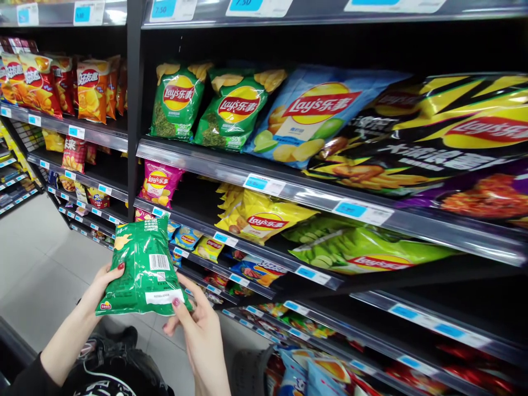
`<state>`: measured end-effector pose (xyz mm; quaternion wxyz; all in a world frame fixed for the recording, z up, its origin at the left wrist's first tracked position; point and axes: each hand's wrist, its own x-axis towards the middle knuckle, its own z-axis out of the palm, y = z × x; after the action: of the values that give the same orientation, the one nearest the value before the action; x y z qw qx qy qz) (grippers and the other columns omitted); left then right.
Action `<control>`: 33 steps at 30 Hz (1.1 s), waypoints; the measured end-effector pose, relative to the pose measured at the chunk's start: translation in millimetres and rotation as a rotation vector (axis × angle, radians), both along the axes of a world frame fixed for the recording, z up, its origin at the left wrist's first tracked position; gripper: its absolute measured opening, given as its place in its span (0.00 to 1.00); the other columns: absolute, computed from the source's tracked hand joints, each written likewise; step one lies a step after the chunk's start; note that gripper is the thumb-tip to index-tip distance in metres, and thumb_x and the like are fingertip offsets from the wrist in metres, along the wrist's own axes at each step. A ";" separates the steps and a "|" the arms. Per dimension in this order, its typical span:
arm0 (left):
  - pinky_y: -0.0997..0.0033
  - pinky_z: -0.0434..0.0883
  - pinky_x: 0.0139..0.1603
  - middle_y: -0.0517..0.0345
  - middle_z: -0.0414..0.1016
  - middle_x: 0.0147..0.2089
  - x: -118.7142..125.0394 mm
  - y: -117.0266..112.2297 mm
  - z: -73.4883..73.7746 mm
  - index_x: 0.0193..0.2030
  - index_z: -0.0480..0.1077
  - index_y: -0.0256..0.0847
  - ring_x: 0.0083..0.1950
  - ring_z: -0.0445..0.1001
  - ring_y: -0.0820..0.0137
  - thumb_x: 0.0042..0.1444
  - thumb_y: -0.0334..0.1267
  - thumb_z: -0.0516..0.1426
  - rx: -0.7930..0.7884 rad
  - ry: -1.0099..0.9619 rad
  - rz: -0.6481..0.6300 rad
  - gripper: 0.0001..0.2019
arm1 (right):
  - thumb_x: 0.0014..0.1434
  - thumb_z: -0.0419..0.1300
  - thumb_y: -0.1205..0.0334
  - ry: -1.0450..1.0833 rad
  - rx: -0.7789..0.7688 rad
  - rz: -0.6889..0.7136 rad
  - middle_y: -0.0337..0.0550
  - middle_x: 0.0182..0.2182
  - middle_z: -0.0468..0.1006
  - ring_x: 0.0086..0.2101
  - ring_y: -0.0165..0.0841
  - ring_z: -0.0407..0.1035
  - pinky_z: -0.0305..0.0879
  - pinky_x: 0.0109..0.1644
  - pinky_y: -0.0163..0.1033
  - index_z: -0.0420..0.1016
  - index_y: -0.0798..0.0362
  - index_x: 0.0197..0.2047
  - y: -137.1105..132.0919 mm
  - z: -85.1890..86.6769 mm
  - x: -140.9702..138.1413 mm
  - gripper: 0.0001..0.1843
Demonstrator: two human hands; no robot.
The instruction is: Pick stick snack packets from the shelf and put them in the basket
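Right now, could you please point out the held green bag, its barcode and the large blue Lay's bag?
Held green bag [139,268]: head view, middle of its visible face.
Barcode [159,262]: head view, middle of its stripes.
Large blue Lay's bag [308,121]: head view, middle of its front.

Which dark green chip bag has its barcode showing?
The bag held by the left hand and right hand; its barcode is in view, while the two dark green bags on the shelf show only their fronts.
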<state>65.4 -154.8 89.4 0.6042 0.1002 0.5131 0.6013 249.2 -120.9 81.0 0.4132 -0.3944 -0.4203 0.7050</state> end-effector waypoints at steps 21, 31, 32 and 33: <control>0.64 0.74 0.37 0.49 0.78 0.40 -1.4 -8.3 11.9 0.46 0.67 0.34 0.37 0.77 0.60 0.47 0.37 0.62 0.139 0.111 0.004 0.20 | 0.51 0.63 0.52 0.045 0.008 0.021 0.37 0.22 0.74 0.13 0.26 0.64 0.62 0.20 0.33 0.65 0.54 0.51 -2.0 1.3 0.9 0.26; 0.65 0.75 0.36 0.49 0.78 0.40 -1.6 -9.1 16.4 0.47 0.66 0.34 0.36 0.77 0.61 0.47 0.37 0.62 0.143 0.111 0.008 0.20 | 0.52 0.63 0.52 0.055 0.020 0.027 0.33 0.15 0.70 0.14 0.30 0.66 0.62 0.20 0.33 0.65 0.55 0.52 -4.3 1.0 2.1 0.27; 0.66 0.75 0.36 0.50 0.78 0.39 -1.5 -9.7 16.5 0.47 0.66 0.34 0.36 0.77 0.62 0.47 0.37 0.62 0.142 0.108 0.011 0.20 | 0.52 0.62 0.52 0.054 0.020 0.028 0.33 0.15 0.70 0.13 0.30 0.66 0.62 0.20 0.33 0.65 0.56 0.52 -4.4 0.0 2.4 0.27; 0.67 0.75 0.35 0.50 0.79 0.39 -1.5 -10.2 16.4 0.47 0.66 0.34 0.35 0.77 0.63 0.46 0.36 0.63 0.140 0.104 0.015 0.20 | 0.52 0.62 0.52 0.054 0.021 0.029 0.33 0.15 0.70 0.13 0.30 0.66 0.62 0.20 0.33 0.64 0.56 0.52 -4.5 -1.0 2.6 0.27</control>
<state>64.0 -165.0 105.8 0.5638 0.1696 0.5014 0.6340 251.8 -125.4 79.9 0.4181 -0.3647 -0.4220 0.7171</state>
